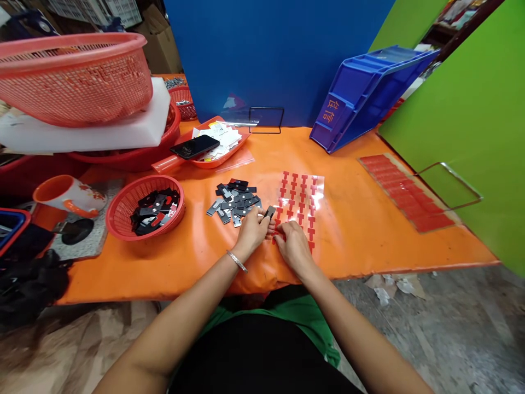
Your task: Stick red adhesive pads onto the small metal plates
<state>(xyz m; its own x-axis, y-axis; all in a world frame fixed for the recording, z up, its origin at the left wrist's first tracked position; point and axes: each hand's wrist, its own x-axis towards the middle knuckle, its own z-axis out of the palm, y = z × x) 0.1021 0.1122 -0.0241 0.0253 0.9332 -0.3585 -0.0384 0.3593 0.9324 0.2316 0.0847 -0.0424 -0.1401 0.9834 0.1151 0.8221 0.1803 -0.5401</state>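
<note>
My left hand (255, 227) is closed on a small dark flat piece (269, 212), held up between thumb and fingers. Just right of it, my right hand (292, 241) has its fingers bent together over the lower left part of a clear sheet with rows of red T-shaped stickers (302, 197); whatever its fingertips hold is too small to make out. A loose pile of black and grey flat pieces (235, 201) lies beyond and left of my left hand. Farther left, a red round basket (117, 216) holds more such pieces, some with red on them.
An orange-covered table (344, 219) carries a red scoop (241, 143) with paper slips and a black phone (196, 146), a mug (68, 192) and stacked red baskets (82, 82) at left. A blue bin (356, 98) stands back right, near a red sticker sheet (406, 191).
</note>
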